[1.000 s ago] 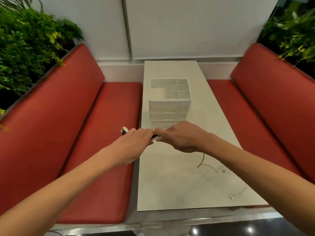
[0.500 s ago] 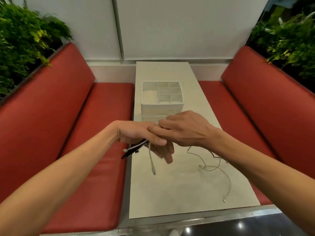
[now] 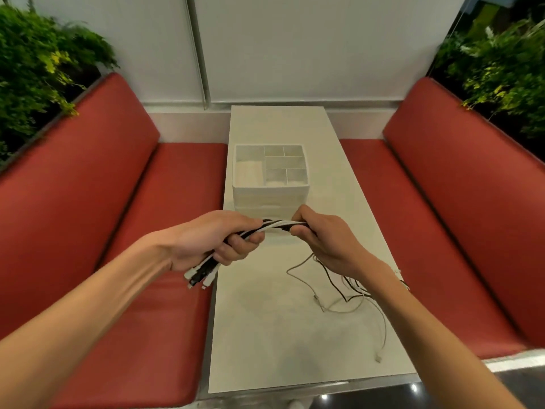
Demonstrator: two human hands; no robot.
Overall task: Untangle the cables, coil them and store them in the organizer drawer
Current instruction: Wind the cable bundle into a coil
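A bundle of black and white cables (image 3: 277, 225) stretches between my two hands above the white table (image 3: 280, 343). My left hand (image 3: 218, 243) is closed around the bundle, and its plug ends (image 3: 199, 277) stick out below the fist. My right hand (image 3: 321, 240) pinches the bundle's other side. From there the loose cable tails (image 3: 348, 296) trail in loops onto the table, one white plug (image 3: 378, 357) lying near the front right. The white organizer (image 3: 271, 184), with open top compartments and shut drawers below, stands just behind my hands.
Red padded benches flank the narrow table, one on the left (image 3: 165, 231) and one on the right (image 3: 442, 219). Green plants (image 3: 38, 72) rise behind both backrests. A white wall closes the far end. The table's metal front edge (image 3: 324, 388) is close to me.
My hands have drawn apart from a tight overlap, with the gathered cable bundle now stretched between them. More cable now lies looped on the table at the right.
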